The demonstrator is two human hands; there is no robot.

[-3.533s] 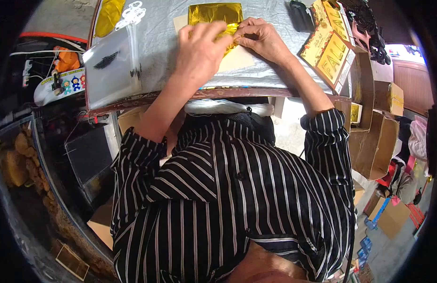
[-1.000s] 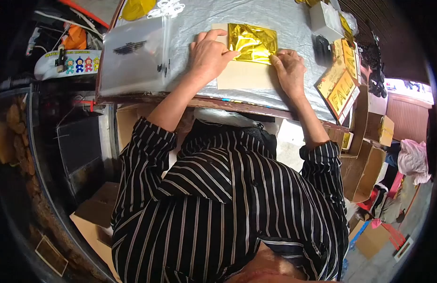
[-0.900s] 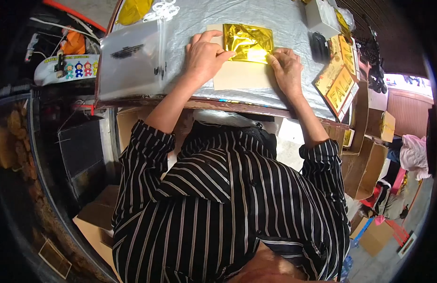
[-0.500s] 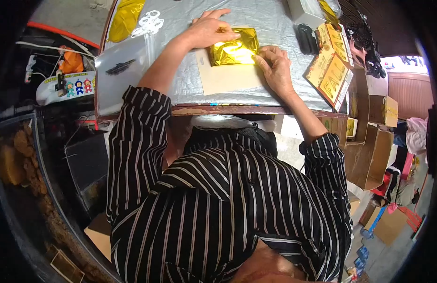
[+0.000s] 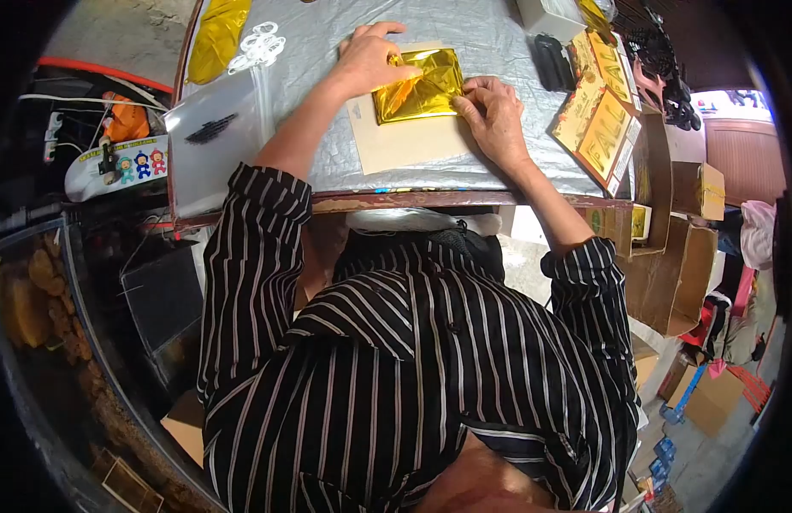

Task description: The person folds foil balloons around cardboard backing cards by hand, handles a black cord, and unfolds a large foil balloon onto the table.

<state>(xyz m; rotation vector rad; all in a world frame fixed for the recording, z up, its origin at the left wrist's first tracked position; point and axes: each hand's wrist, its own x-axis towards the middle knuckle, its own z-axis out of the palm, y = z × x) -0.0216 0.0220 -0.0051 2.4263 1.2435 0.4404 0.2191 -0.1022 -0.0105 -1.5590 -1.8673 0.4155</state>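
A folded gold foil packet point(image 5: 426, 90) lies on a cream card sheet point(image 5: 404, 150) near the middle of the silver-covered table. My left hand point(image 5: 368, 64) is at the packet's left side, its thumb resting on the foil and its fingers stretched out beyond the upper left corner. At the right edge, my right hand point(image 5: 494, 111) pinches the foil between thumb and curled fingers. The foil is creased and shiny on top. Beneath it, the card shows mostly on the near side.
Printed cards reading "FALL" point(image 5: 605, 141) and a black object point(image 5: 554, 61) lie to the right. On the left are a clear plastic bag point(image 5: 216, 162), white rings point(image 5: 257, 47) and gold material point(image 5: 218, 38). Cardboard boxes point(image 5: 691, 274) stand beside the table.
My left thumb has slid over the foil towards the near side, and the foil's creases have shifted. The right hand keeps its place at the right edge.
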